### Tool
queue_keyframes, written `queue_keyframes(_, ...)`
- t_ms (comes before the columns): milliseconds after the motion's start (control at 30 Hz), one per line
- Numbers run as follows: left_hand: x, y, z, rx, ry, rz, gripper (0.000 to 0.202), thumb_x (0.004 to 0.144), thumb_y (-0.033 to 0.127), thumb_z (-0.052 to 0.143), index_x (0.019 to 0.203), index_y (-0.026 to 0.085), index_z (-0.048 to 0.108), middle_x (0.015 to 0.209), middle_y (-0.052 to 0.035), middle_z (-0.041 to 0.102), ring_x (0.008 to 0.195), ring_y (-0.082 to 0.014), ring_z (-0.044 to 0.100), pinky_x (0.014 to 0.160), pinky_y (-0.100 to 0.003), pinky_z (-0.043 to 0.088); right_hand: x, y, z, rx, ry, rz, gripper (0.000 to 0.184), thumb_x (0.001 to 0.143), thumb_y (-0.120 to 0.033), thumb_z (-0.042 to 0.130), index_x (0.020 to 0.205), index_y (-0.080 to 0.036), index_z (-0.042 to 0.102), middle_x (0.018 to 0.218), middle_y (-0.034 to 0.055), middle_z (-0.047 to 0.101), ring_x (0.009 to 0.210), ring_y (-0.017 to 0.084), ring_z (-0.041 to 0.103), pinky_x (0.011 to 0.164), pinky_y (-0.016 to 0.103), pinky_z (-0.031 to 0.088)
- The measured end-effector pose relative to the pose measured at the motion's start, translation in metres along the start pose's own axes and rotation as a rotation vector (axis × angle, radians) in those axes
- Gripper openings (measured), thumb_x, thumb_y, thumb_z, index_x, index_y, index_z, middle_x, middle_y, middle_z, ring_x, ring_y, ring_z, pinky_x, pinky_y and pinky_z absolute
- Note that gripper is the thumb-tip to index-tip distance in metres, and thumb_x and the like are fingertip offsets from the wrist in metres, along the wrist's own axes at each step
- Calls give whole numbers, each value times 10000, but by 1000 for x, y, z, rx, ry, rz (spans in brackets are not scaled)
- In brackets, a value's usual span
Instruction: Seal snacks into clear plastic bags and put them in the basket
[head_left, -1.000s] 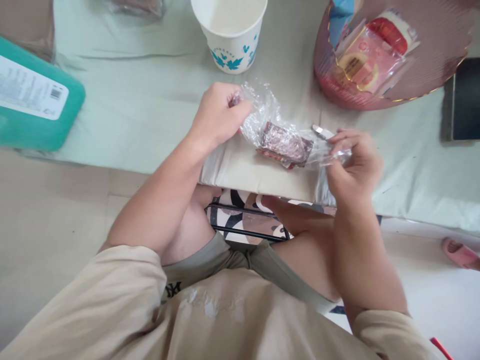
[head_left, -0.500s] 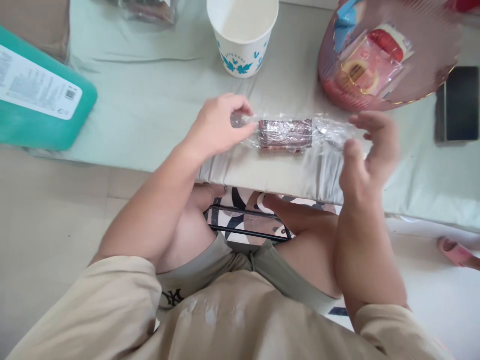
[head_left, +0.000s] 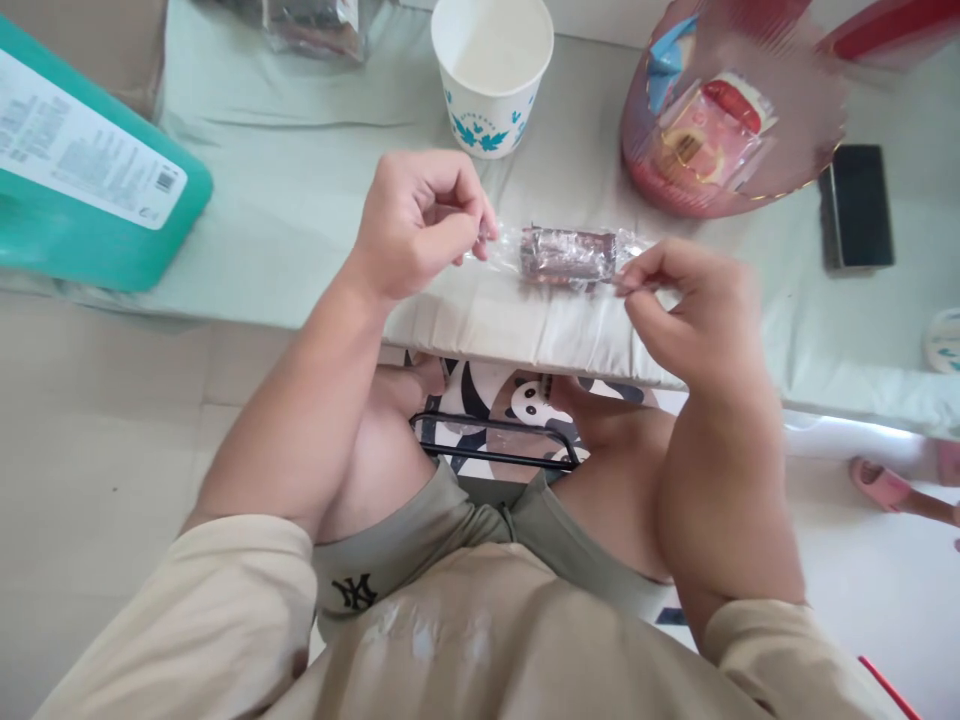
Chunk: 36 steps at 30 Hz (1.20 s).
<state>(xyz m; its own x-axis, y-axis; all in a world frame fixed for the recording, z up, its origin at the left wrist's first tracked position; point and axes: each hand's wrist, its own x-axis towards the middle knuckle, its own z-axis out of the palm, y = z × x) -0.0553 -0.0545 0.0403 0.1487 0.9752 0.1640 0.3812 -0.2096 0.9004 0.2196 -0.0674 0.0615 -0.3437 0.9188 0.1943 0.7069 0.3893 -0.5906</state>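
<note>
A dark brown, block-shaped item in clear plastic wrap (head_left: 568, 255) lies level between my hands, close to the table's front edge. My left hand (head_left: 427, 225) has its fingers curled and pinches the wrap's left end. At the other end, my right hand (head_left: 686, 305) pinches the clear film just beside the brown block. Both hands are closed on the wrapping. What exactly the brown item is cannot be made out. Behind the wrapped item stands a white paper cup (head_left: 484, 105) with blue leaf prints.
A pink ribbed bowl (head_left: 652, 185) holding small packets stands at the back right, beside a black phone (head_left: 857, 208). A green bottle (head_left: 187, 205) lies at the left. Another plastic-wrapped packet (head_left: 315, 25) is at the back. Pale cloth covers the table (head_left: 285, 180).
My right hand has moved left and closed on the wrap's right end, where its fingers were spread before. My left fingers have curled tighter on the left end. The view has shifted slightly.
</note>
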Motion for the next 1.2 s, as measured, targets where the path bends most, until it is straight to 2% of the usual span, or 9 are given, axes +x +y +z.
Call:
queue_keyframes(133,-4,3,-5,96,-324,-125,183,771,434,678,757,252,688,705,-31,713,769,-246,740,618,-394,572,-1,7,-1,122,-596,83,262,803,-291,536,924,-219,757,732,0,751,634,170,644,656,316,494)
queue_keyframes(200,-4,-4,-4,191,-459,-160,131,714,380,719,759,258,711,652,-2,693,763,-245,757,629,-354,580,0,12,4,90,-745,130,309,864,-338,525,1018,-231,770,726,-8,755,627,164,646,661,309,488)
queue_keyframes(367,4,-23,4,213,-529,-200,108,793,300,646,813,255,743,576,13,668,594,-185,700,573,-301,551,9,13,18,-135,-299,244,302,901,-324,518,1047,-218,760,614,10,667,614,200,618,658,339,455)
queue_keyframes(467,13,-24,11,227,-307,-178,204,859,269,607,1004,254,749,601,14,675,570,-174,667,620,-331,573,12,12,26,-66,-137,274,343,899,-316,533,1170,-229,723,619,-2,650,621,200,617,686,349,487)
queue_keyframes(567,23,-22,20,281,-86,-121,250,882,246,598,1097,250,724,714,3,720,686,-174,687,739,-339,592,16,13,36,-57,-45,171,380,894,-297,514,1223,-237,695,877,60,739,818,236,681,808,401,531)
queue_keyframes(667,29,-22,31,303,8,-79,269,897,210,559,1121,235,707,904,-22,768,818,-161,708,814,-309,588,22,14,49,-115,-87,-66,419,878,-256,523,1269,-255,674,1255,111,708,1184,303,643,1024,492,490)
queue_keyframes(833,30,-27,38,372,-147,-26,381,889,123,482,1202,200,685,1225,-79,757,1156,-218,701,1042,-375,549,33,12,67,-243,-204,-149,643,837,-217,594,1472,-301,534,1530,89,558,1412,365,478,1150,569,376)
queue_keyframes(1067,27,-44,33,462,-314,-9,892,752,67,592,1596,214,345,1579,-119,550,1467,-282,516,1235,-446,421,47,20,68,-273,-187,-44,692,777,-344,694,1451,-277,555,1340,140,643,1189,386,542,980,532,447)
queue_keyframes(1200,26,-44,32,496,-355,-6,868,754,71,578,1584,195,354,1598,-143,521,1494,-299,485,1258,-479,396,48,29,61,-111,-161,-47,488,794,-376,692,1257,-225,672,1176,136,663,1079,312,599,948,469,479)
